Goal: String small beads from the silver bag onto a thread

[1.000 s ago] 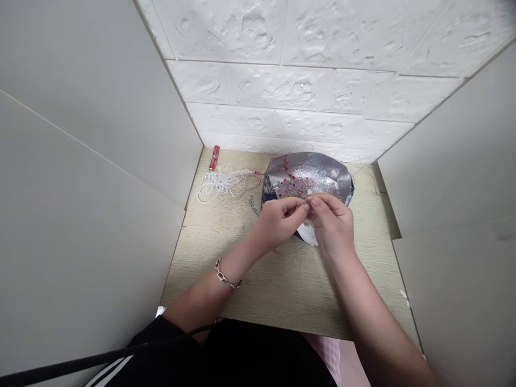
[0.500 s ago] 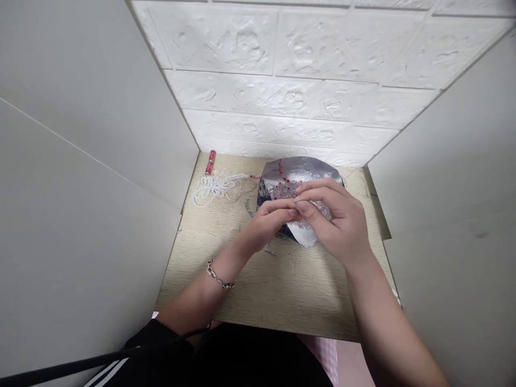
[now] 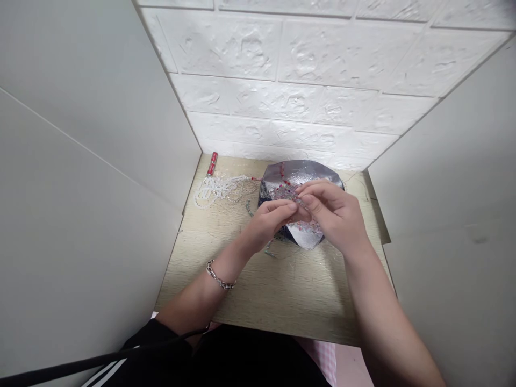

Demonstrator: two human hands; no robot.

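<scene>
Over a silver-lined pouch (image 3: 308,171), my left hand (image 3: 274,217) and my right hand (image 3: 336,209) meet with their fingertips almost touching. Each is closed in a pinch between thumb and fingers. Whatever lies between the fingertips is too small to make out. Many small pink, red and clear beads (image 3: 284,192) fill the pouch beneath them, partly hidden by my hands. A short string of red beads (image 3: 282,174) lies against the pouch's back lining.
Left of the pouch are white bead strands (image 3: 220,188) and a small red tube (image 3: 212,164). Greenish bead strings (image 3: 249,208) lie beside the pouch. A white brick-patterned wall (image 3: 282,102) and grey side panels (image 3: 100,161) enclose the wooden table (image 3: 282,301).
The fingers of my right hand have curled in a little, and my left fingertips have shifted slightly. The view has tilted up slightly. The pouch and strands stay in place.
</scene>
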